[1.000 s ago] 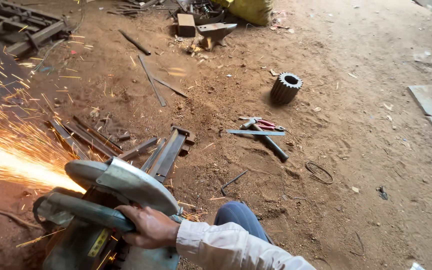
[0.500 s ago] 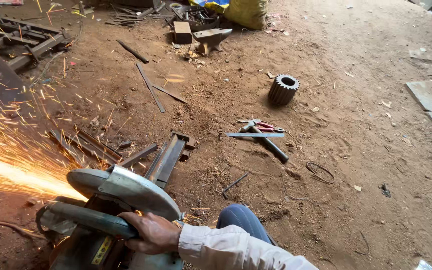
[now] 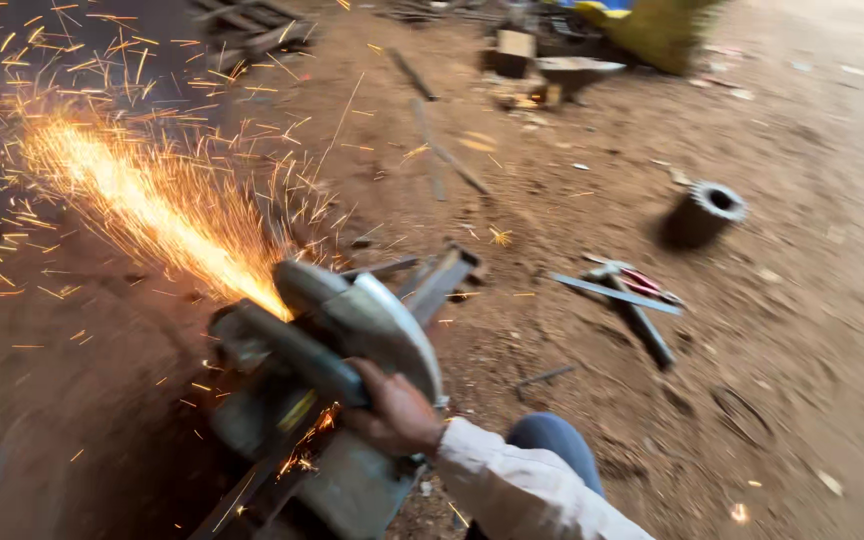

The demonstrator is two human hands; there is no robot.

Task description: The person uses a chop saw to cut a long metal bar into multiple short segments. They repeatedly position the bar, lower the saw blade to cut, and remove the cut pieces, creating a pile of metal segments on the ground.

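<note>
Gripped the dark handle (image 3: pixel 292 350) of the chop saw (image 3: pixel 342 470) with the right hand (image 3: pixel 397 412), fingers curled shut around it. Likely squeezed that tight to keep the saw pushed down and steady. Wore a white sleeve (image 3: pixel 512 480) all the way to the wrist, maybe to keep hot bits off the arm. Tucked a knee in blue jeans (image 3: pixel 552 440) close beside the saw, so sat low and near. Could not see the left hand anywhere.

Stood on the dirt floor (image 3: pixel 802 330), right at the knee, with its grey curved guard (image 3: pixel 392 330) over the blade on the near side. Shot bright orange sparks (image 3: pixel 142 200) away to the far left, not back at the body. Poked a long metal bar (image 3: pixel 439 285) out from under the guard, pointing away.

Lay further out to the right: a flat metal strip (image 3: pixel 617 293) across a dark bar (image 3: pixel 647 330), and something red (image 3: pixel 642 283) touching them, too blurry to tell. Sat beyond those, well apart, a round metal piece (image 3: pixel 704 212) with a hole on top. Rested at the very back: a yellow sack (image 3: pixel 662 30).
</note>
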